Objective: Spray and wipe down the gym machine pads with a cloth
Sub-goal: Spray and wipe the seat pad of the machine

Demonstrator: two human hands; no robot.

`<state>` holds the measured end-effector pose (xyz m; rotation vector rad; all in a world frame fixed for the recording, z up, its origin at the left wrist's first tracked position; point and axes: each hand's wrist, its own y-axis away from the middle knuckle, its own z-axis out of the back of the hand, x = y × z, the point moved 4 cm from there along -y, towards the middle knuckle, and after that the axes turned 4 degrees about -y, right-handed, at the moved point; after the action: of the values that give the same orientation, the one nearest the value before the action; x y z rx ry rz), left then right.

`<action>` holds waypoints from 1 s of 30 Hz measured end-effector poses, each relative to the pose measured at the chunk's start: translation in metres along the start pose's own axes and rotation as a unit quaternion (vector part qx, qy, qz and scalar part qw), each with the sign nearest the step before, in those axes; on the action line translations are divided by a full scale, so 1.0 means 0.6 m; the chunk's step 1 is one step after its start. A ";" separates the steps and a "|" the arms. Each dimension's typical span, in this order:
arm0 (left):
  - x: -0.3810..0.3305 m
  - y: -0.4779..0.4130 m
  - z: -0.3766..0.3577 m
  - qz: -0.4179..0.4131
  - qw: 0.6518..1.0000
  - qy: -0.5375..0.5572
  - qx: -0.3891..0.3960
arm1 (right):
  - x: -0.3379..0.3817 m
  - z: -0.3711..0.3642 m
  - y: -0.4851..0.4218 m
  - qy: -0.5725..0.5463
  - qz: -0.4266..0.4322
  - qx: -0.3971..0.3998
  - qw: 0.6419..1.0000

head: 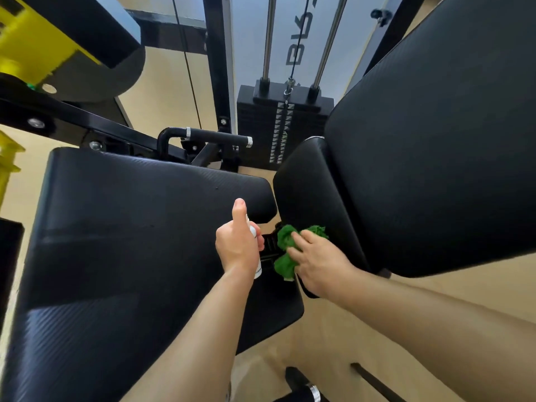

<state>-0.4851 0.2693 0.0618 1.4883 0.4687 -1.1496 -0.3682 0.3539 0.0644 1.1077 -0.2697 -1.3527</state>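
My left hand (239, 242) grips a small white spray bottle (257, 256) above the right edge of the black seat pad (121, 242), thumb raised at its top. A crumpled green cloth (285, 250) lies against the lower edge of the small black lumbar pad (307, 198), and my right hand (316, 262) presses it there with fingers spread over it. The large black back pad (441, 146) rises to the right of both hands.
A black weight stack (282, 132) with chrome guide rods stands behind the pads. A black side handle (208, 137) sits at the seat's far edge. Yellow machine parts (32, 44) are at upper left. Beige floor (333, 358) shows between the pads.
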 end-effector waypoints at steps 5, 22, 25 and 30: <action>-0.017 -0.001 -0.001 -0.044 0.999 0.003 0.006 | -0.178 0.081 -0.052 -0.073 -0.100 -0.070 0.990; 0.025 0.083 -0.031 0.007 0.999 0.043 -0.001 | -0.089 0.014 0.108 -0.092 -0.038 -0.042 0.994; 0.011 0.068 -0.039 -0.005 0.999 0.043 -0.002 | -0.179 0.060 0.027 -0.109 -0.121 -0.087 0.983; 0.011 0.038 -0.040 -0.021 0.999 0.031 -0.005 | -0.232 0.104 -0.120 -0.050 -0.184 -0.077 0.979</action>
<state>-0.4541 0.2830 0.0655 1.5157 0.5495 -1.1356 -0.4970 0.4564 0.1007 0.9918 -0.0291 -1.7306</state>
